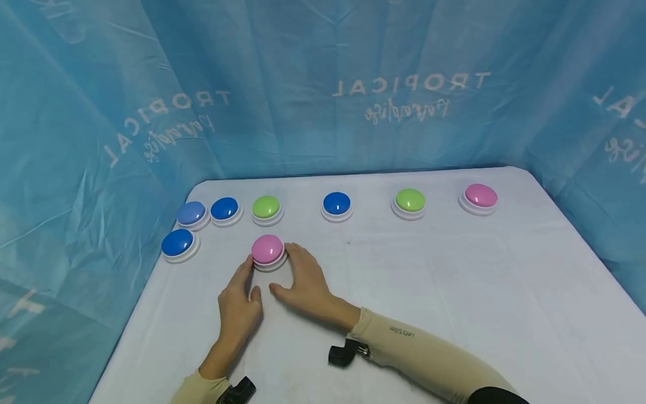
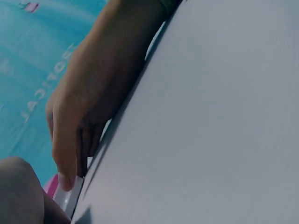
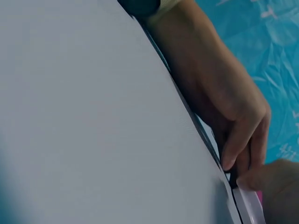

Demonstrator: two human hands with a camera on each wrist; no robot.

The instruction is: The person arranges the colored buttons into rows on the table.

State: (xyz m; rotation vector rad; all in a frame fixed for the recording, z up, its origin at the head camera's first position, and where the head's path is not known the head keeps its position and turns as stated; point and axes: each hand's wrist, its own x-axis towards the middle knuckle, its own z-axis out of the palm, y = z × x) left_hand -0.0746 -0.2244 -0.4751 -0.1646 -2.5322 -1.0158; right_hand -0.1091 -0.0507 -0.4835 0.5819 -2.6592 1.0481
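Note:
A push button with a pink dome on a white round base [image 1: 267, 249] sits on the white table, between my two hands. My left hand [image 1: 238, 311] lies at its left side, a fingertip right at the base's edge and the thumb standing apart. On the opposite side, my right hand [image 1: 309, 287] has its fingers extended along the base's right edge, thumb spread toward me. In the left wrist view the right hand [image 2: 79, 107] reaches down to the button's white rim [image 2: 68, 198]. The right wrist view shows the left hand [image 3: 233, 102] close by the same button.
Along the back stand a light-blue button [image 1: 190, 213], a blue one [image 1: 225, 209], a green one [image 1: 266, 207], another blue [image 1: 336, 203], another green [image 1: 410, 201] and another pink [image 1: 481, 196]. One more blue button [image 1: 178, 243] sits at the left edge. Blue curtains [image 1: 303, 134] surround the table.

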